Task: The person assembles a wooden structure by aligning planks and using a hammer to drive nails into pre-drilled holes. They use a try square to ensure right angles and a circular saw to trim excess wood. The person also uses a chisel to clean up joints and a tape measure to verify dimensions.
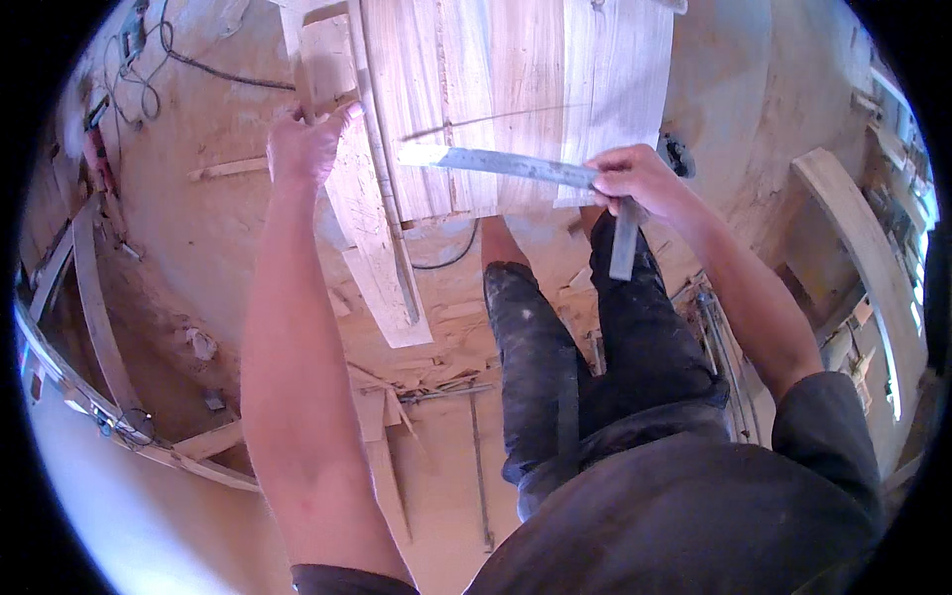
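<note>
My right hand (640,180) is closed around the corner of a metal try square (516,165). Its long blade points left across a panel of pale boards (531,69), and the shorter arm hangs down below my fingers. Whether the blade touches the panel I cannot tell. At the panel's left side, my left hand (305,149) grips the edge of a long wooden board (362,208), thumb on top and the other fingers mostly hidden. A narrow strip (375,109) runs lengthwise between this board and the panel.
A cord (223,74) loops across the floor at the upper left. Loose wood scraps (451,362) lie under the board's near end. Curved wooden pieces (873,268) stand at the right, and more curved framing (94,307) is at the left. My legs are close to the panel's near edge.
</note>
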`<state>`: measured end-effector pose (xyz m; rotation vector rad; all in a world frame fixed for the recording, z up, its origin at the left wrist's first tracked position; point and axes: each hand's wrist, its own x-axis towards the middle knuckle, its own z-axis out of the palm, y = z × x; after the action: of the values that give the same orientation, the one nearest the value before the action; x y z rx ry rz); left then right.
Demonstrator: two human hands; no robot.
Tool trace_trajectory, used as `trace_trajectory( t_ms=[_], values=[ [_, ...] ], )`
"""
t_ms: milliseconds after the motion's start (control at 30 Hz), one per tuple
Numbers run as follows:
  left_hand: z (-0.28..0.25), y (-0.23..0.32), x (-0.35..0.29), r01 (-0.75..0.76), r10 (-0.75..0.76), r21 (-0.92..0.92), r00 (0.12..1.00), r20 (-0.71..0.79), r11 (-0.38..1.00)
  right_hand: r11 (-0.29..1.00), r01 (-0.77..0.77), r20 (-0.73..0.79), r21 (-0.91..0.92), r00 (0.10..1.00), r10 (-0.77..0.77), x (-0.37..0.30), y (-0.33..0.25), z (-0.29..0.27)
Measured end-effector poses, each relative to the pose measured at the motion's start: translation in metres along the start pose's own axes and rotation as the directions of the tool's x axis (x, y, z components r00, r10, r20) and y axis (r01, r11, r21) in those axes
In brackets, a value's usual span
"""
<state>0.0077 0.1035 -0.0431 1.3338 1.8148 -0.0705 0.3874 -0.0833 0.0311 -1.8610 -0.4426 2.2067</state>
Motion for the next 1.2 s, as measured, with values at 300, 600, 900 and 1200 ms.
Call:
trace_trajectory(
  t_ms=[300, 600, 900, 1200],
  values=[
    [0.001, -0.016, 0.005, -0.052, 0.052, 0.000, 0.998, -0.027, 0.999, 0.990, 0.139, -0.302, -0.034, 0.943, -0.143, 0.044, 0.006, 0.010],
    [0.000, 0.002, -0.008, 0.011, -0.012, -0.112, 1.000, -0.013, 0.994, 0.911, 0.141, -0.400, -0.389, 0.864, -0.304, 0.063, 0.011, 0.005],
    [-0.005, 0.009, -0.014, 0.012, -0.012, -0.051, 1.000, 0.001, 0.999, 0.876, 0.106, -0.374, -0.471, 0.875, -0.307, 0.061, -0.012, 0.003],
    [-0.003, 0.005, -0.007, 0.076, -0.076, -0.033, 0.997, -0.004, 0.997, 0.899, 0.123, -0.364, -0.421, 0.884, -0.292, 0.066, -0.009, 0.000]
  ],
)
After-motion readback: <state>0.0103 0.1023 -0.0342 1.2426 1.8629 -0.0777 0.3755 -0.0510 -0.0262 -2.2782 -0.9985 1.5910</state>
